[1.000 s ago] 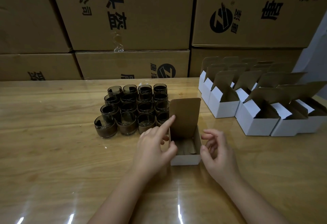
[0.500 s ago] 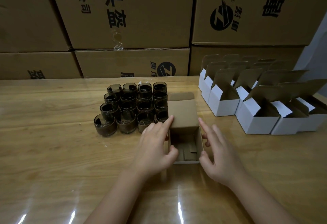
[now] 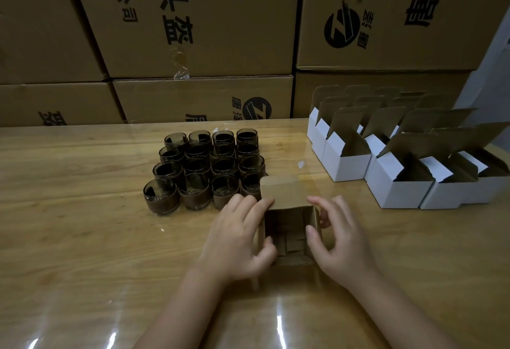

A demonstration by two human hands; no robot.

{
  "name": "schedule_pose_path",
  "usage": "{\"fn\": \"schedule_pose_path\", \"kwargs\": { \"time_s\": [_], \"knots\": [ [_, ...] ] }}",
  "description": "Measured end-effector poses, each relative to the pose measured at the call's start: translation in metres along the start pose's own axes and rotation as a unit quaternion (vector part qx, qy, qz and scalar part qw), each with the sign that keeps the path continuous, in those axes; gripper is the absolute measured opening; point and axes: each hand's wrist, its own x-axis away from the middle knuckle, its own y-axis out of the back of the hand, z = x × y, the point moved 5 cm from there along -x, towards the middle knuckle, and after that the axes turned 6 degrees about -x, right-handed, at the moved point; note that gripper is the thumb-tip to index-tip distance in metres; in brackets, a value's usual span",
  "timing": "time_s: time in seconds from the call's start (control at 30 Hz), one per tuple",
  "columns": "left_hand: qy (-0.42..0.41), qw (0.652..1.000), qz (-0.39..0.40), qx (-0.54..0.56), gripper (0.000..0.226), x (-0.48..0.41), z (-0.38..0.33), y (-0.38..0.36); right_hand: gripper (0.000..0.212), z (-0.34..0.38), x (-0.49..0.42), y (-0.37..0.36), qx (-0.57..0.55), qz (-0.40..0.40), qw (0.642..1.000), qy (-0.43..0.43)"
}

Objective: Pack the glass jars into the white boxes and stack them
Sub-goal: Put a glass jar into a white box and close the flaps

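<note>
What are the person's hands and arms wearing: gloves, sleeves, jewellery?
Nothing visible. The left hand and right hand are bare, with no gloves, rings or watch showing. The forearms are uncovered down to the frame edge, with no sleeves, cuffs or wristbands in view.

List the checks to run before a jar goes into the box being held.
1. Open box empty: ok, only bottom flaps show.
2. Lid flap folded back off the opening: ok.
3. Box steadied: ok, left hand and right hand grip its side walls.
4. A hand free for a jar: not ok, both hold the box.
5. Glass jars upright, beside the box: ok.
6. Bottom flaps locked: cannot tell.
</note>
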Motion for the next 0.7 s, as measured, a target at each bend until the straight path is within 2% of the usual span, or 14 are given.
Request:
{"fn": "schedule_pose_path", "kwargs": {
  "time_s": [0.17, 0.27, 0.37, 0.47, 0.53, 0.6, 0.7],
  "knots": [
    [0.022, 0.999, -0.018, 0.044, 0.048, 0.003, 0.001, -0.004, 0.037, -0.004, 0.000, -0.004, -0.021, -0.020, 0.999, -0.019],
    [0.043, 0.996, -0.037, 0.064, 0.038, 0.002, 0.002, -0.005, 0.023, -0.008, -0.001, -0.009, -0.069, -0.020, 0.997, -0.020],
    [0.061, 0.995, -0.050, 0.062, 0.036, 0.001, 0.006, -0.008, 0.017, -0.015, 0.000, -0.021, -0.183, 0.035, 0.976, -0.110],
    [0.082, 0.993, -0.042, 0.075, 0.040, 0.002, 0.009, -0.015, 0.020, -0.021, 0.002, -0.027, -0.225, 0.040, 0.963, -0.144],
    [0.103, 0.984, -0.006, 0.148, 0.042, 0.004, 0.009, -0.024, 0.026, -0.023, 0.002, -0.032, -0.252, 0.046, 0.952, -0.166],
    [0.142, 0.957, 0.023, 0.251, 0.036, 0.006, 0.008, -0.034, 0.033, -0.026, 0.002, -0.038, -0.278, 0.055, 0.938, -0.199],
    [0.195, 0.917, 0.027, 0.347, 0.026, 0.006, 0.008, -0.044, 0.039, -0.032, 0.002, -0.043, -0.311, 0.060, 0.914, -0.253]
  ]
}}
